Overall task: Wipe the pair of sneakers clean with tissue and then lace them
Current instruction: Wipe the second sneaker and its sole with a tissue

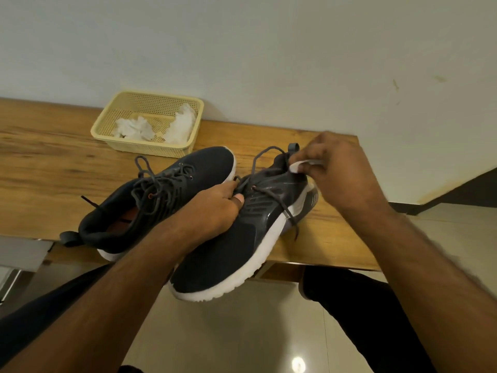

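Nearest, the right sneaker (242, 246) hangs half off the wooden surface (53, 168), toe toward the person. Its lace area is gripped by the left hand (212, 208), while the right hand (341, 173) pinches a tissue (295, 166) against its heel collar. Just beside lies the left sneaker (161, 195), behind it a yellow basket (107, 122) holding crumpled tissues (134, 127).

left hand (215, 205) curled in a grip, right hand (341, 173) pinching, both forearms extended.
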